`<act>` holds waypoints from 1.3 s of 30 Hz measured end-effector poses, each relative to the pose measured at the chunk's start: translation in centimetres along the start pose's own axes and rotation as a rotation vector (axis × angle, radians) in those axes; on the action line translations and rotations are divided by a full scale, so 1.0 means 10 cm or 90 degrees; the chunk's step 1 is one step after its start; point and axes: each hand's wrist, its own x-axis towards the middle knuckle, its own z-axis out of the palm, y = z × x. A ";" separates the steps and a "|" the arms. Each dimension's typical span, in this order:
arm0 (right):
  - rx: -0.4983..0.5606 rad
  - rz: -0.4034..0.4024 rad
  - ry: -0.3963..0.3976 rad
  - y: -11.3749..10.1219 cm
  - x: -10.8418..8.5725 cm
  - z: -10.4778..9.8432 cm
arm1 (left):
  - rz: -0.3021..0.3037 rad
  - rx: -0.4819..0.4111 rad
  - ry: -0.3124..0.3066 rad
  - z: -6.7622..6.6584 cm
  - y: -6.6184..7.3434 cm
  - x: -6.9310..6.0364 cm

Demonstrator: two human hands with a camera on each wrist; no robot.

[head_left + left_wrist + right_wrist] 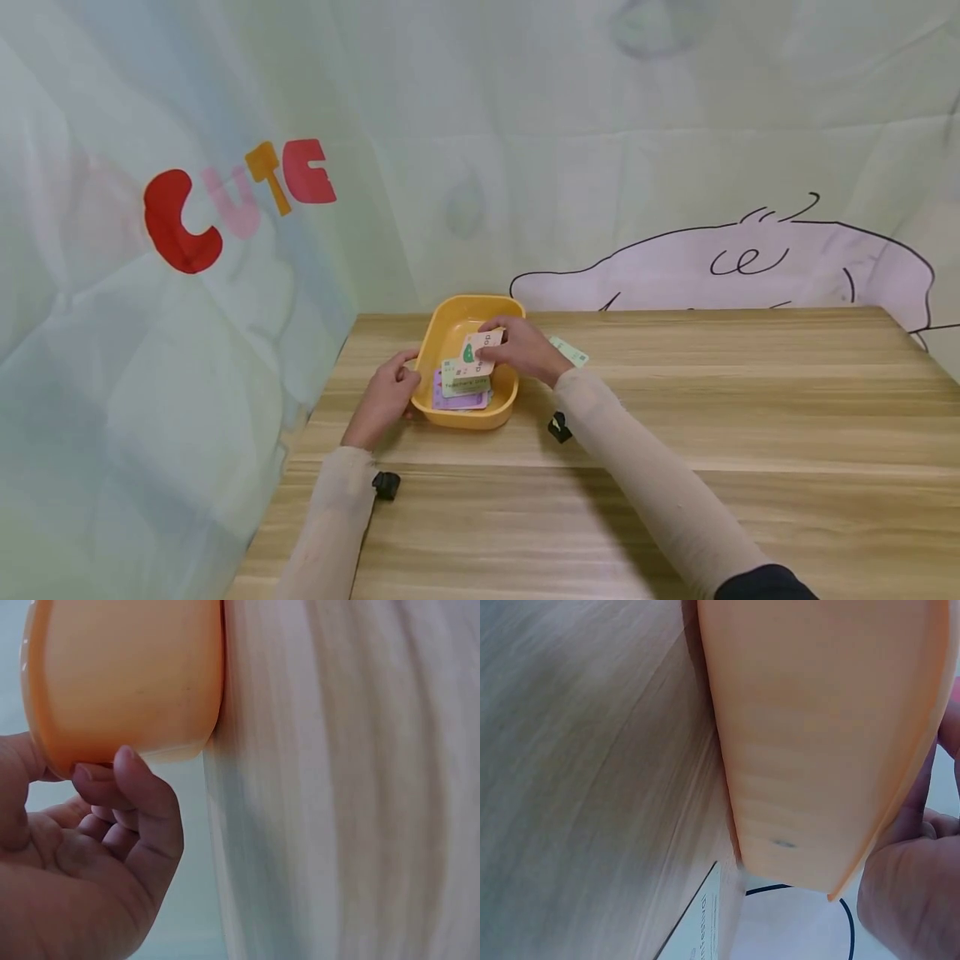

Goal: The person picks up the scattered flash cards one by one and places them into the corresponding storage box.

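Note:
A yellow-orange plastic basin (450,321) stands on the wooden table, with several cards inside. My left hand (384,398) pinches the basin's left rim; in the left wrist view thumb and fingers (142,784) close on its edge. Over the basin, my right hand (525,348) holds a pale card (480,354) with a green picture between thumb and fingers. Below it lie a green card (465,386) and a purple card (459,401), overlapping. In the right wrist view the basin's wall (817,750) hides the held card, and only part of the right hand (911,892) shows.
A light green card (570,351) lies on the table (712,400) just right of the basin. Behind the table's far edge hangs a printed cloth (450,167). Another side of the cloth closes off the left. Small black devices (386,485) sit at both wrists.

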 end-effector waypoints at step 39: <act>-0.014 0.006 0.012 -0.03 -0.02 0.06 | -0.003 0.003 0.006 0.01 0.01 -0.02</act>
